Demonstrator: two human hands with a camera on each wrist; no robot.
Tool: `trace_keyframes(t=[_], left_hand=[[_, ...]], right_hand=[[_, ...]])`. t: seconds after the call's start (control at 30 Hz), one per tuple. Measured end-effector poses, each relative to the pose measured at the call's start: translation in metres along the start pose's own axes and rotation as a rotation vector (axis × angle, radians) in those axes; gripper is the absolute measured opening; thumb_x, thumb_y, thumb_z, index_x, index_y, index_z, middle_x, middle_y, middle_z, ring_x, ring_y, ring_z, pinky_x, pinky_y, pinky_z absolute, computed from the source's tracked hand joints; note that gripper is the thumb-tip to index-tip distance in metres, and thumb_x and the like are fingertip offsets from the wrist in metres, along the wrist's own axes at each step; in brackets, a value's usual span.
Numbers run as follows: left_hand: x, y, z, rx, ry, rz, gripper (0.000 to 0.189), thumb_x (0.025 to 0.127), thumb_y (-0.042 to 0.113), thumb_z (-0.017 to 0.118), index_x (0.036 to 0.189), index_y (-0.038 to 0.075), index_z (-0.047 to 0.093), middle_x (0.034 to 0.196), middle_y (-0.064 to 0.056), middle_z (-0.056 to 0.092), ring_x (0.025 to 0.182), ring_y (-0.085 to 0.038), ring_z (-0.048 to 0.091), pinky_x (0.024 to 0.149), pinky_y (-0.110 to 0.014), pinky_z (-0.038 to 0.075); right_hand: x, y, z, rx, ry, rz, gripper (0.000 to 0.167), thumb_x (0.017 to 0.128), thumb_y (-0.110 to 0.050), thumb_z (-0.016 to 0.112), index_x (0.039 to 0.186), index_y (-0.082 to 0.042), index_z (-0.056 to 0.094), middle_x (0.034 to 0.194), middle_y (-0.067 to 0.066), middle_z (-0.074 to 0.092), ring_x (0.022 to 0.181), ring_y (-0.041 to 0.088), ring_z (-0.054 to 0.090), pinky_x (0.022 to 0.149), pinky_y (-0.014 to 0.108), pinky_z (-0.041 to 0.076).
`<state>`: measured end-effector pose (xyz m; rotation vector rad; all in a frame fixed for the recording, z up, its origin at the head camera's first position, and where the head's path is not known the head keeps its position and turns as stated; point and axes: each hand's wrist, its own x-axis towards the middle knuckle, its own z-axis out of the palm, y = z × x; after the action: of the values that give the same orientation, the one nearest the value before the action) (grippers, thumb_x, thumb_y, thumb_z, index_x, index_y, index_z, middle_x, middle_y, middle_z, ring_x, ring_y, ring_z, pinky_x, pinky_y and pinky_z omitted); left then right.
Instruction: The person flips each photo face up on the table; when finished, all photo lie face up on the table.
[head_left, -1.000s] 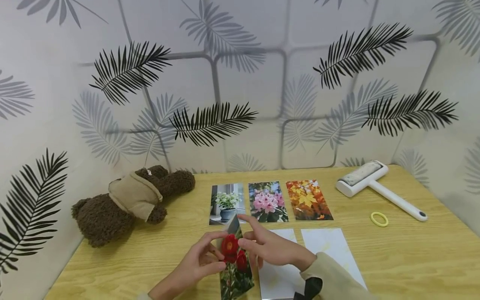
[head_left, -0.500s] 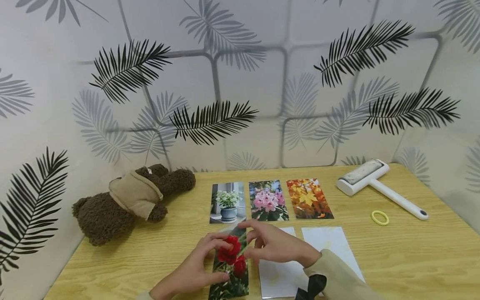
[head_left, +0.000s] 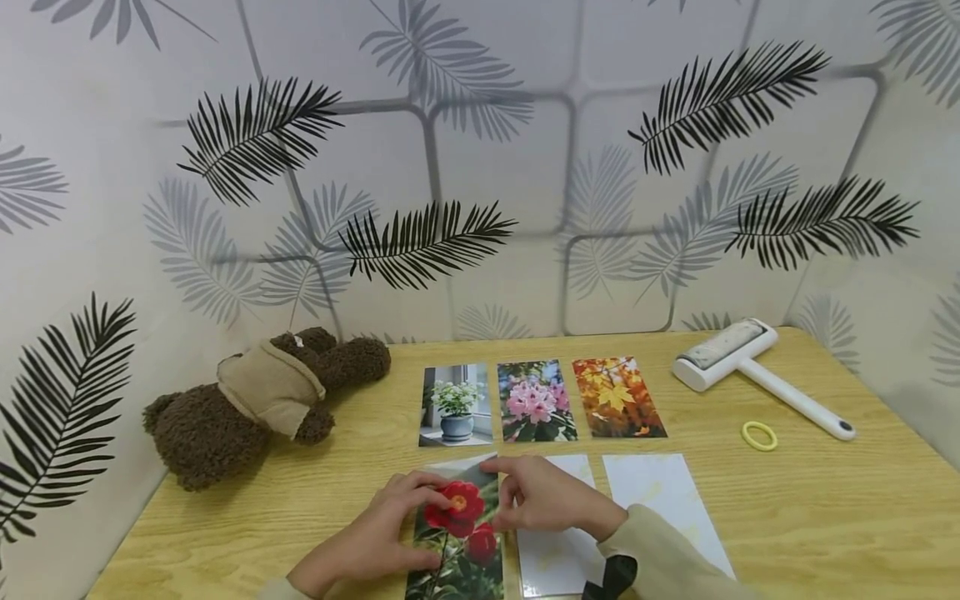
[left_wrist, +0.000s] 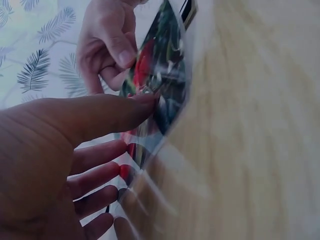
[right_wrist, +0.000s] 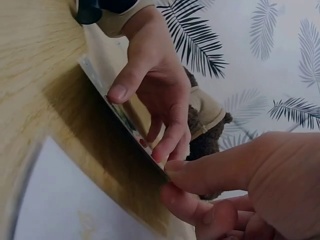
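Observation:
A glossy photo (head_left: 468, 510) of red flowers lies at the front middle of the table, tilted slightly in the right wrist view. My left hand (head_left: 378, 532) rests on its left part with fingers spread and the thumb near the lower edge. In the left wrist view, clear shiny film (left_wrist: 160, 185) shows along the photo's edge. My right hand (head_left: 551, 498) pinches the photo's upper right edge between thumb and forefinger, seen closely in the right wrist view. Beneath the right hand lies a white card (head_left: 558, 554), with another white card (head_left: 663, 500) to its right.
Behind stand out three flat photos: a potted plant (head_left: 456, 404), pink flowers (head_left: 536, 402) and autumn leaves (head_left: 618, 397). A brown teddy bear (head_left: 270, 392) lies at left. At right are a white lint roller (head_left: 795, 400) and a yellow ring (head_left: 759, 447).
The red-flower photo has gone from bent and tilted up to nearly flat, with its face turned upward. My left hand has moved slightly left; the right still holds the upper right edge.

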<state>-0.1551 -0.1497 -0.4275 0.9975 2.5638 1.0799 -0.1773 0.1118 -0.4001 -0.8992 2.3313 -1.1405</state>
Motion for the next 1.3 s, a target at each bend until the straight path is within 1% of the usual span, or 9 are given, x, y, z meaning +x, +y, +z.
trace_keyframes(t=[0.1,0.3,0.47,0.6,0.7,0.83,1.07,1.13,1.3], left_hand=[[-0.001,-0.003,-0.003,0.000,-0.024,0.013,0.043,0.079,0.037,0.078,0.116,0.020,0.063,0.137,-0.004,0.048,0.117,-0.022,0.039,0.090,-0.042,0.031],[-0.011,-0.011,-0.006,-0.037,-0.048,-0.050,0.044,0.078,0.040,0.078,0.115,0.021,0.063,0.138,-0.004,0.047,0.117,-0.021,0.037,0.089,-0.043,0.030],[-0.009,-0.013,-0.005,-0.049,-0.050,-0.036,0.044,0.079,0.041,0.077,0.117,0.022,0.063,0.139,-0.003,0.047,0.119,-0.022,0.037,0.091,-0.045,0.030],[-0.006,-0.012,-0.005,-0.002,0.001,0.006,0.042,0.079,0.041,0.077,0.114,0.022,0.064,0.135,-0.002,0.050,0.115,-0.019,0.039,0.092,-0.044,0.035],[-0.005,-0.010,-0.006,0.013,0.053,0.028,0.037,0.081,0.039,0.076,0.111,0.022,0.064,0.130,-0.002,0.052,0.113,-0.018,0.041,0.092,-0.044,0.037],[-0.004,-0.007,-0.005,-0.038,0.098,0.017,0.029,0.086,0.033,0.072,0.110,0.021,0.062,0.127,-0.003,0.053,0.113,-0.018,0.041,0.090,-0.045,0.035],[0.002,0.003,-0.002,-0.099,0.153,0.046,0.019,0.091,0.023,0.067,0.108,0.016,0.063,0.122,-0.007,0.060,0.110,-0.023,0.048,0.090,-0.043,0.043],[0.005,0.009,-0.001,-0.100,0.165,0.061,0.016,0.091,0.021,0.067,0.106,0.015,0.063,0.120,-0.007,0.060,0.110,-0.025,0.049,0.089,-0.043,0.044],[0.021,0.027,0.009,-0.094,0.149,0.040,0.013,0.090,0.017,0.069,0.102,0.014,0.064,0.119,-0.006,0.060,0.109,-0.025,0.050,0.089,-0.044,0.046]], right_hand=[[0.002,0.003,0.004,-0.024,0.005,0.028,0.065,0.080,-0.008,0.075,0.137,0.007,0.046,0.061,-0.005,0.062,0.050,0.002,0.048,0.058,0.018,0.040],[0.010,0.003,0.013,-0.025,-0.027,0.046,0.064,0.082,-0.008,0.075,0.138,0.006,0.047,0.060,-0.004,0.062,0.050,0.001,0.051,0.056,0.016,0.041],[0.010,0.001,0.012,-0.064,-0.023,0.072,0.064,0.080,-0.005,0.075,0.137,0.005,0.048,0.060,-0.004,0.062,0.049,0.002,0.052,0.053,0.018,0.041],[0.010,-0.001,0.008,-0.072,0.002,0.039,0.051,0.081,-0.005,0.074,0.129,0.003,0.058,0.059,-0.001,0.063,0.049,0.002,0.052,0.053,0.018,0.042],[0.008,0.002,0.004,-0.078,0.055,-0.014,0.037,0.083,-0.005,0.070,0.120,0.000,0.065,0.056,-0.002,0.060,0.046,-0.001,0.047,0.051,0.016,0.038],[-0.004,0.011,-0.004,-0.084,0.140,-0.040,0.027,0.088,-0.007,0.066,0.114,-0.002,0.067,0.058,-0.003,0.056,0.049,-0.001,0.042,0.050,0.018,0.037],[-0.040,0.024,-0.023,-0.056,0.213,0.048,0.021,0.091,-0.011,0.064,0.110,-0.002,0.066,0.067,-0.004,0.056,0.053,0.001,0.045,0.050,0.021,0.039],[-0.052,0.027,-0.028,-0.051,0.228,0.064,0.022,0.092,-0.012,0.063,0.111,-0.001,0.065,0.069,-0.004,0.056,0.053,0.002,0.044,0.049,0.021,0.039],[-0.075,0.032,-0.037,-0.062,0.265,0.098,0.023,0.092,-0.013,0.063,0.111,0.000,0.064,0.072,-0.004,0.057,0.055,0.001,0.044,0.050,0.021,0.040]])
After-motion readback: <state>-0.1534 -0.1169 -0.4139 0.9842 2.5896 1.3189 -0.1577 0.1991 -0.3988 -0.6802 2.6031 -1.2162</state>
